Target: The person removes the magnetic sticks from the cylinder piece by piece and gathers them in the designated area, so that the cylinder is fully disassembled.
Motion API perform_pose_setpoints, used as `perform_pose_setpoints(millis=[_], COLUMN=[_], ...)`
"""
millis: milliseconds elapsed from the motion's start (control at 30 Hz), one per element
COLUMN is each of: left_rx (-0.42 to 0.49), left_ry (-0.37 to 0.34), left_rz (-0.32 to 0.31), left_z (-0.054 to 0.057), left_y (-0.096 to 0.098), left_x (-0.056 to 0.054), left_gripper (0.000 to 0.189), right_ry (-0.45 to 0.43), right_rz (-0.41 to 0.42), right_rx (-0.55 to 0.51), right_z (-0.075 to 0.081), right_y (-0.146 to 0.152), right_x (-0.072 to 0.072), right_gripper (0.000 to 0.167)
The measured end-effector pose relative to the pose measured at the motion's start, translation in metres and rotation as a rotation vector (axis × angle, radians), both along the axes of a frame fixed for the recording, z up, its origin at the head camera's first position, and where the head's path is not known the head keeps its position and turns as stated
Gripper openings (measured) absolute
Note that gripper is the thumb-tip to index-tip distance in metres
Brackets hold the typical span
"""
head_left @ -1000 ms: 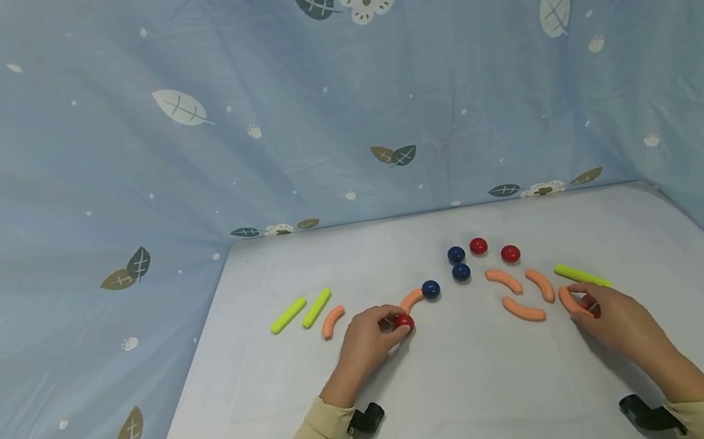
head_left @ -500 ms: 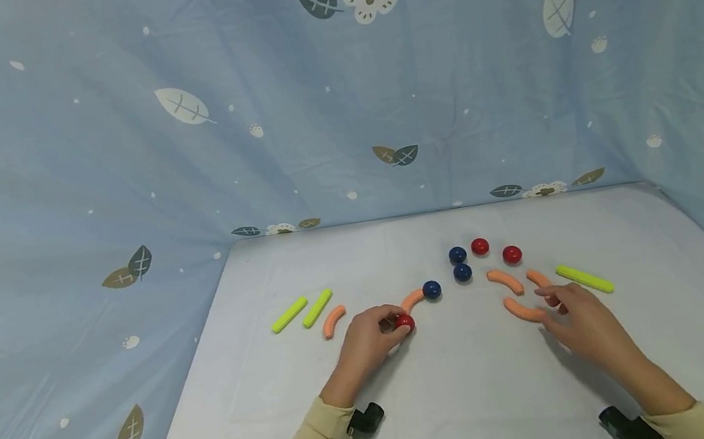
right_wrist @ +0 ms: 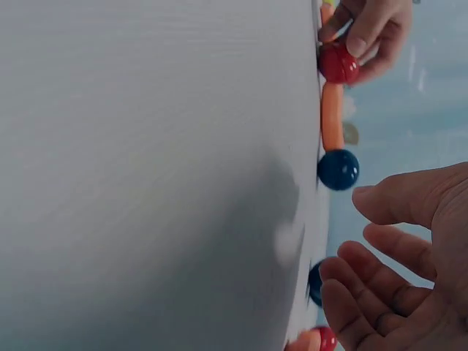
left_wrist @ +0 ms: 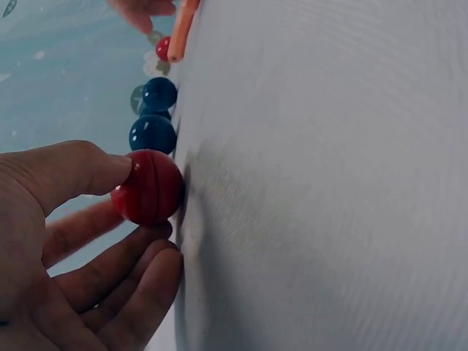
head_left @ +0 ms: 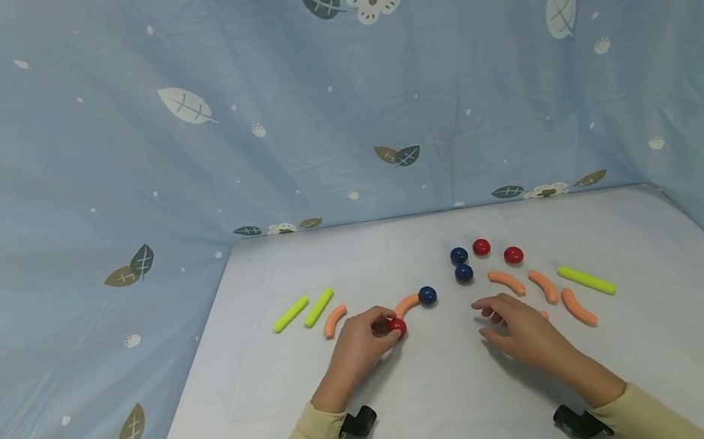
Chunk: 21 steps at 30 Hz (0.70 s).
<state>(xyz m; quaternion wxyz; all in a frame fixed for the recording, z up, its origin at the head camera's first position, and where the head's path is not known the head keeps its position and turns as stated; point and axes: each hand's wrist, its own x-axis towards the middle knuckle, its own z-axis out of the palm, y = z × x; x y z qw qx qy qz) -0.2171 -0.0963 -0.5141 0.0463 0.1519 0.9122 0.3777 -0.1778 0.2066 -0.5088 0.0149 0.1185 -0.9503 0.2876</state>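
Between thumb and fingers my left hand [head_left: 358, 344] pinches a red ball [head_left: 398, 327], low at the white tabletop. The left wrist view shows this red ball [left_wrist: 152, 189] up close, with a groove round it. From the ball a curved orange piece [head_left: 408, 304] runs to a blue ball [head_left: 428, 295], end to end. My right hand [head_left: 528, 333] is held over the table right of that blue ball, fingers relaxed and apart. Nothing lies between its thumb and fingers in the right wrist view. It partly covers another curved orange piece [head_left: 544, 314].
Two blue balls [head_left: 463, 273] and two red balls [head_left: 513, 255] lie farther back. Several curved orange pieces [head_left: 579, 307] and a lime green stick [head_left: 586, 280] are at the right. Two more green sticks [head_left: 290, 314] and an orange piece [head_left: 335, 322] lie left. Patterned blue cloth [head_left: 334, 101] surrounds the table.
My right hand has left the orange piece at the right and travelled left, empty. My left hand has shifted slightly left with the red ball; the joined orange piece and blue ball moved along.
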Motion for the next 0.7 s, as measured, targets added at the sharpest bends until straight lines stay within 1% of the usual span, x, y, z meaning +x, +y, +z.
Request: perform_pose_setpoints(millis=[133,267,367,433,500,700], left_rx=[-0.011,-0.063,-0.100,-0.105,-0.106,-0.108], left_ry=[-0.019,0.007,0.040,0.052,0.057,0.063], left_rz=[0.004,-0.035,-0.058,-0.061,-0.064,-0.079], left_z=[0.000,-0.001,-0.002,-0.002,-0.002,-0.003], left_y=[0.000,0.001,0.002,0.002,0.003,0.003], left_x=[-0.001,-0.001,-0.001,-0.001,-0.001,-0.003], left_gripper=[0.038,0.048,0.046,0.044,0.042,0.042], right_ry=[-0.014,-0.035,-0.032,-0.021,-0.018,-0.021], right_rz=[0.019,0.027,0.045,0.062,0.077,0.085], right_rx=[-0.012,-0.026,-0.036,-0.034,-0.033,-0.029], right_z=[-0.003,-0.005,-0.006,-0.005,-0.004,-0.004], right_y=[-0.011,-0.019,-0.024,-0.029,-0.034,-0.049], right_x=[-0.009,-0.018,-0.024,-0.029,-0.034,-0.051], right_gripper=[0.047,0.051,0.053,0.054,0.056,0.058])
